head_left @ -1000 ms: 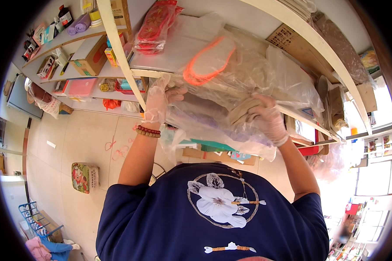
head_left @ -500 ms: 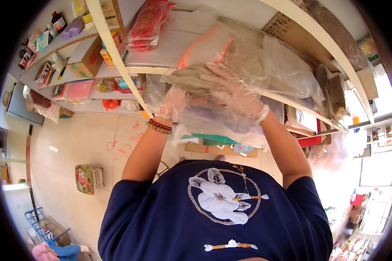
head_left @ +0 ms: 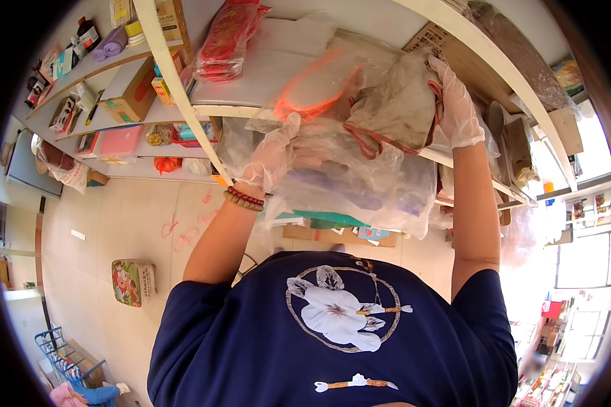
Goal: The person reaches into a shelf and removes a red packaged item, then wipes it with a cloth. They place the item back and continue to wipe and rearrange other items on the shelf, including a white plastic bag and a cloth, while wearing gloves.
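My right hand [head_left: 457, 107], in a thin clear glove, grips a grey cloth piece with reddish-brown edging [head_left: 397, 102] by its right side. The cloth hangs limp and wrinkled over the front of the shelf. My left hand [head_left: 275, 157], gloved the same way, has its fingers stretched out and thumb raised beside a large clear plastic bag [head_left: 380, 193]. That bag droops below the shelf edge, with purplish shapes showing through. Between my hands, a clear sheet-like item with a bright orange edge [head_left: 309, 102] lies on the shelf.
Red packets in clear wrap [head_left: 227, 44] lie at the shelf's back left. A cream upright post [head_left: 173, 74] stands left of my hands. Lower shelves hold a cardboard box [head_left: 127, 91] and a pink container [head_left: 121, 140]. On the floor at left is a printed stool-like box [head_left: 133, 281].
My hands have come apart. The right has moved right and away, lifting the grey cloth; the left now stands apart from it. The orange-edged item and hanging bag show more fully.
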The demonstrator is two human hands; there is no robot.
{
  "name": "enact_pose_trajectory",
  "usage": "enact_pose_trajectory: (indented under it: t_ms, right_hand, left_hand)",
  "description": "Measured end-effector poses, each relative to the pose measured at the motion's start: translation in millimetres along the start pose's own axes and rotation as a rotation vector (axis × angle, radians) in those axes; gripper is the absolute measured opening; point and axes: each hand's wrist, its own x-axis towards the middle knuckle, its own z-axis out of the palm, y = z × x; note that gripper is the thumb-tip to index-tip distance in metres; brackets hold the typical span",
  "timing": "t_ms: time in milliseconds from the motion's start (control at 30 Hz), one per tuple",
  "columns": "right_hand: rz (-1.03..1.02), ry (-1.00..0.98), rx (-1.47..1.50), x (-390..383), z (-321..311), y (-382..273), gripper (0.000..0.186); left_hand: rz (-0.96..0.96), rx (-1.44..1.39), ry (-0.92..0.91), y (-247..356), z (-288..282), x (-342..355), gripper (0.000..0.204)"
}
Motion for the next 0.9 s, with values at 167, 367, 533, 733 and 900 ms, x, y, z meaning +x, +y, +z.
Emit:
enact_pose_trajectory:
  t_ms: [167, 367, 533, 733, 900]
  right_hand:
    - [-0.041, -0.011, -0.156, 1, -4, -16, 0.040]
    - [0.181, -0.716, -0.506, -52, 67, 3, 0.049]
    - [-0.561, -0.621, -1.385, -76, 77, 71, 0.068]
    - [-0.778, -0.406, -1.395, -79, 83, 108, 0.072]
    - [-0.835, -0.399, -1.531, -75, 70, 103, 0.063]
  left_hand:
    - [0.018, 0.034, 0.000, 0, 5, 2, 0.071]
    - [0.303, 0.180, -0.182, -13, -16, 7, 0.073]
    - [0.216, -0.321, -0.375, -15, -7, -6, 0.056]
    - [0.219, -0.219, -0.171, -12, 0, -2, 0.049]
    - [0.155, -0.021, 0.216, 13, -18, -3, 0.050]
